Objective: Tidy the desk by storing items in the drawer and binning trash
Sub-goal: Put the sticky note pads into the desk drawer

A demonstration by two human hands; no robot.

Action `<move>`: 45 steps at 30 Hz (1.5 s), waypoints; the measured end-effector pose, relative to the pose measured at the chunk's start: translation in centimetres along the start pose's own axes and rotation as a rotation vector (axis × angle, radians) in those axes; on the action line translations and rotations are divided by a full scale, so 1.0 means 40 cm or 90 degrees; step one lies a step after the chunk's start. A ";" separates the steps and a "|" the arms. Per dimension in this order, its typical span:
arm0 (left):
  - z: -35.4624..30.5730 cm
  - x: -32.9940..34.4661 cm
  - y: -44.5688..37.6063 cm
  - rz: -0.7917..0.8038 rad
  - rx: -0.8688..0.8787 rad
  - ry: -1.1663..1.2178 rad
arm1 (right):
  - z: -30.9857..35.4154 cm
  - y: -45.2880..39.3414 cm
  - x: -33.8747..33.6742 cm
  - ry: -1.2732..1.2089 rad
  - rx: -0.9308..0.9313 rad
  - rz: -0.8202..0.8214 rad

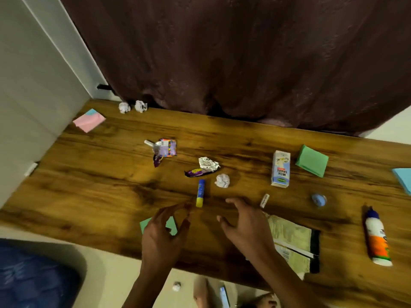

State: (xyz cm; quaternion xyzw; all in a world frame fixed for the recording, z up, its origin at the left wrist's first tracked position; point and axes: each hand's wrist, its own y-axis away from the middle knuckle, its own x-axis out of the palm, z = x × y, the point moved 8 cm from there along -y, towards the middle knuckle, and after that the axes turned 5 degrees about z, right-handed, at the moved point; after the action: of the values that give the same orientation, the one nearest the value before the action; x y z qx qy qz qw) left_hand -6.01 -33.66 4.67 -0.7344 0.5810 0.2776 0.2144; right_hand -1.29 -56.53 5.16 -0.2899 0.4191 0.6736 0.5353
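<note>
The glue stick [200, 193] is lying lengthwise away from me, just beyond my left hand [163, 230]; my right hand [243, 225] is hovering beside it, both spread and holding nothing.

Head view, steeply down at desk [93, 196]

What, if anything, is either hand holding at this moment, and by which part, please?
Nothing is held. The left hand and right hand hover open over the desk, near the glue stick.
</note>
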 end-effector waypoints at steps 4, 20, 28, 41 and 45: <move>0.067 -0.020 0.006 0.000 -0.024 -0.021 | 0.062 -0.052 0.056 0.018 -0.031 0.043; 0.268 -0.063 0.018 0.064 -0.194 -0.335 | 0.241 -0.102 0.261 0.041 -0.105 0.186; 0.278 -0.050 0.028 0.068 -0.212 -0.178 | 0.194 -0.082 0.388 -0.127 0.048 0.258; 0.305 -0.065 0.050 -0.027 -0.427 0.308 | 0.114 -0.052 0.444 -0.467 0.276 0.256; 0.281 -0.072 0.043 -0.047 -0.396 0.319 | 0.123 -0.038 0.443 -0.456 0.257 0.272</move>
State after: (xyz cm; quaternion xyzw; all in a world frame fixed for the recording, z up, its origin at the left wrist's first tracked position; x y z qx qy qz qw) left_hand -9.95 -24.78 -1.90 -0.8295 0.4768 0.2448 -0.1568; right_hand -4.10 -43.62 -7.72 0.1639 0.3813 0.7314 0.5411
